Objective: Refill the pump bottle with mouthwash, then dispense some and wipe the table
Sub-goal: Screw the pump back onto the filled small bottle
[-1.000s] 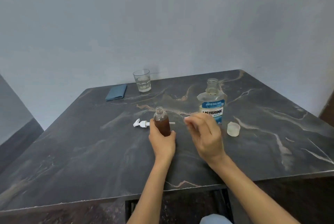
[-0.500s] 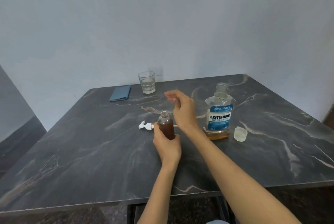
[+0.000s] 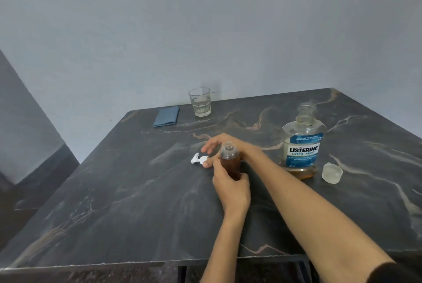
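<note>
Dark marbled stone makes up the bench (image 3: 114,203), which stands in a corner of pale blue-grey wall.

Nearest, the left hand (image 3: 230,188) wraps its fingers round the lower body of the pump bottle (image 3: 230,161), so that grip is closed on the bottle. This looks meant to steady the bottle upright on the bench while the other hand works. The bottle stands open-necked, with brown liquid filling most of it, so the pouring seems done.

Just behind it, the right hand (image 3: 219,147) reaches across with fingers spread and relaxed over the white pump head (image 3: 198,159), which lies on its side. That grip is open and holds nothing yet; the fingertips sit just beside or on the pump, and I cannot tell which. The pump likely goes back on next.

To the right, the mouthwash (image 3: 302,145) stands uncapped and nearly empty, its label reading "LISTERINE COOL MINT"; the smaller print is too fine to read. Its clear cap (image 3: 332,172) rests just beside it, mouth up.

Farther back, a glass (image 3: 199,102) with some clear liquid stands near the wall, and a folded blue cloth (image 3: 166,116) lies beside it, probably kept ready for wiping.
</note>
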A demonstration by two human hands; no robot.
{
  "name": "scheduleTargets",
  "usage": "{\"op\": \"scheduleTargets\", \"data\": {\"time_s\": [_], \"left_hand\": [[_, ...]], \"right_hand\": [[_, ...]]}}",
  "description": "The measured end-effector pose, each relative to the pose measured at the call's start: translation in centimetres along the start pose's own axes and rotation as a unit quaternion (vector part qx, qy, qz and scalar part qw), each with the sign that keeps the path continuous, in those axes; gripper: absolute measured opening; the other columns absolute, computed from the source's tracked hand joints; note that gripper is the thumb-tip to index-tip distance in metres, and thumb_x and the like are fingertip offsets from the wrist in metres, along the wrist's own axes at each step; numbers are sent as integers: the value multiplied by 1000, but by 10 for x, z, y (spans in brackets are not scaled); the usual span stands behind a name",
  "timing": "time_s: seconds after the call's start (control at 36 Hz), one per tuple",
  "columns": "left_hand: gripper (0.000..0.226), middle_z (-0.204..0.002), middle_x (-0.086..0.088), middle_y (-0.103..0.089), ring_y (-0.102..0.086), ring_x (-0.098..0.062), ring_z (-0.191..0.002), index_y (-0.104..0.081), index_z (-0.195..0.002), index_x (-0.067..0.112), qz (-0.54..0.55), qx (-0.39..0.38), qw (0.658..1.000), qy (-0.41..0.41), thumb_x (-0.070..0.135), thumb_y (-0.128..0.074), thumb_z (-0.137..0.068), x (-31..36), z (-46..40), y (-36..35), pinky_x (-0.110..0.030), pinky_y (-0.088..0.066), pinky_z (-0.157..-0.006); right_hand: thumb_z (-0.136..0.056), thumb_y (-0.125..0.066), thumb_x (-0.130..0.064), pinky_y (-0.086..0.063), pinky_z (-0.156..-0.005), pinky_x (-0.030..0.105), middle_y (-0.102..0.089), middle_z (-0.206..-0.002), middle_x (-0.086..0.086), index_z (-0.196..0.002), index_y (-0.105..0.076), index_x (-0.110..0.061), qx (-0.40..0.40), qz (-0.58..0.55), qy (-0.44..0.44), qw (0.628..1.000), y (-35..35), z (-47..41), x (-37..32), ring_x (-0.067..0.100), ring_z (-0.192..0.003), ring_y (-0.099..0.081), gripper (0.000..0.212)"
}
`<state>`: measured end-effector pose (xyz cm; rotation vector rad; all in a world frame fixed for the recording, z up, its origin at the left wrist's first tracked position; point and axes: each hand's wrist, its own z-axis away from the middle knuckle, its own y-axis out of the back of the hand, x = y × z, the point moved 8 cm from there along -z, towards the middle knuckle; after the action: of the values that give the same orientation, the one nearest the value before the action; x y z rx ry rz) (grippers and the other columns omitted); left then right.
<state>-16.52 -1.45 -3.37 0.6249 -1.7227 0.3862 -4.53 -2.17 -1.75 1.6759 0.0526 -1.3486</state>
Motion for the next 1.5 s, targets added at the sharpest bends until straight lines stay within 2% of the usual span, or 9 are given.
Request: {"op": "scheduleTargets", "data": {"time_s": [0.11, 0.22, 0.36, 0.53, 0.72, 1.06, 1.19, 1.39, 1.5], "left_hand": [[65, -97, 16, -58, -59, -2, -92, -43, -90, 49, -1, -5, 1000, -1, -10, -64, -71, -1, 0, -2, -19, -48, -86], [67, -97, 26, -52, -51, 15, -89, -41, -97, 47, 1, -21, 1000, -2, -10, -65, -72, 0, 0, -4, 3, -38, -72], [60, -93, 21, -53, -52, 13, -89, -42, -91, 45, -1, -25, 1000, 5, -7, -66, -72, 0, 1, -4, -3, -39, -67], [59, -91, 19, -54, -54, 10, -84, -41, -95, 43, -6, -24, 1000, 10, -6, -68, -72, 0, 1, -4, -2, -39, -65], [60, -96, 17, -56, -56, 1, -90, -43, -100, 42, -5, -44, 999, 12, -5, -69, -73, -2, 1, -8, -9, -41, -74], [56, -104, 1, -59, -58, -13, -97, -48, -119, 20, -7, -37, 999, 21, -5, -67, -73, -2, 2, -7, -33, -49, -92], [59, -110, 0, -58, -56, -15, -104, -46, -123, 20, -9, -40, 999, 24, -4, -68, -75, -3, 1, -8, -32, -46, -95], [59, -100, 16, -53, -52, 0, -93, -42, -111, 33, -3, -41, 999, 9, -5, -68, -74, -1, 1, -8, -19, -40, -86], [57, -106, 5, -57, -55, -8, -98, -44, -111, 29, 3, -45, 999, 2, -6, -67, -74, -1, 0, -10, -25, -44, -88]], "right_hand": [[-71, -80, -24, -41, -68, 15, -63, -90, -8, -103, -71, -16, -37, 34, 5, 999, -9, -5, -2, 6, -83, -58, 34], [-79, -73, -24, -40, -65, 12, -64, -89, -5, -107, -69, -15, -46, 45, 34, 997, -3, -7, -8, 4, -78, -57, 30], [-92, -57, -27, -43, -66, 20, -63, -107, 17, -117, -61, -9, 20, 42, 70, 996, 32, -7, -35, 11, -74, -53, 31], [-100, -39, -25, -48, -57, 10, -59, -104, -4, -124, -50, -11, 164, -77, 134, 974, 92, 42, -104, -5, -71, -60, 31], [-102, -32, -23, -54, -64, 19, -62, -97, -8, -116, -51, -17, 302, -267, 237, 884, 109, 119, -122, 4, -71, -64, 24], [-101, -32, -25, -53, -66, 22, -61, -92, -7, -115, -49, -22, 301, -263, 217, 891, 90, 134, -104, 3, -66, -60, 23], [-101, -32, -24, -52, -63, 20, -60, -90, -6, -116, -49, -20, 282, -263, 209, 898, 85, 132, -103, 3, -65, -58, 23], [-99, -37, -22, -51, -65, 19, -61, -92, -6, -118, -48, -12, 258, -250, 159, 920, 64, 119, -84, 7, -71, -59, 24], [-99, -39, -23, -51, -71, 14, -62, -91, -8, -119, -50, -8, 234, -230, 129, 936, 50, 112, -69, 6, -77, -60, 27]]}}
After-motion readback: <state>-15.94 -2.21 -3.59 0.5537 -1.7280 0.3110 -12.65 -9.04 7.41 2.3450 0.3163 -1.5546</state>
